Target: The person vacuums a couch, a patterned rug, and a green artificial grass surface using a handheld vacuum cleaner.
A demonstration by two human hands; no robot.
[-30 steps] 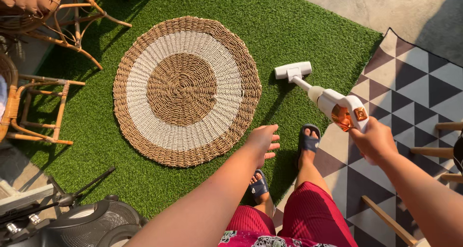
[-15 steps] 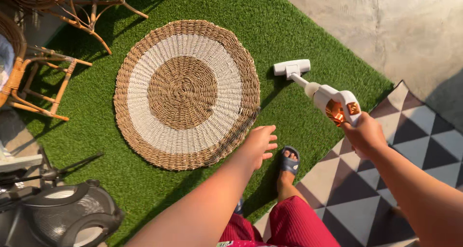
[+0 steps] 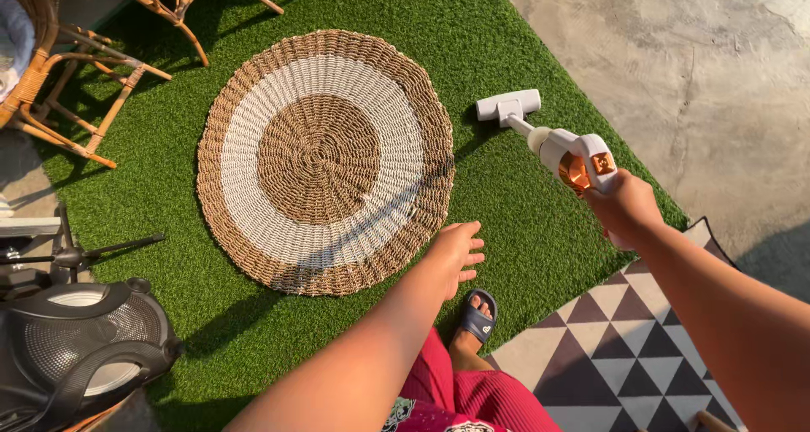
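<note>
Nearest to me, my left hand [image 3: 456,251] hangs free over the near edge of the round woven mat [image 3: 325,158], fingers spread and holding nothing; it floats just above the brown outer ring without clearly touching it. Below it, one foot in a dark sandal [image 3: 477,321] stands on the green turf [image 3: 540,229], close to the corner of the black and white triangle-patterned rug [image 3: 624,356].

My right hand [image 3: 623,208] is closed around the handle of the white handheld vacuum [image 3: 574,158], the grip wrapped tight at the rear of the body, behind the copper-coloured section. The wand slopes down and away from that hand, and the floor head [image 3: 508,105] sits on the turf just beside the right rim of the mat, not on it.

As I judge it, the step in hand is vacuuming the turf alongside the mat. The next stroke would call for a firm hold, the head kept flat on the grass, and care that it does not catch the mat's woven edge.

Further off, rattan chair legs [image 3: 84,103] stand at the far left of the turf, a dark fan [image 3: 80,348] sits at the near left, and bare concrete floor [image 3: 675,61] stretches beyond the turf on the right.
</note>
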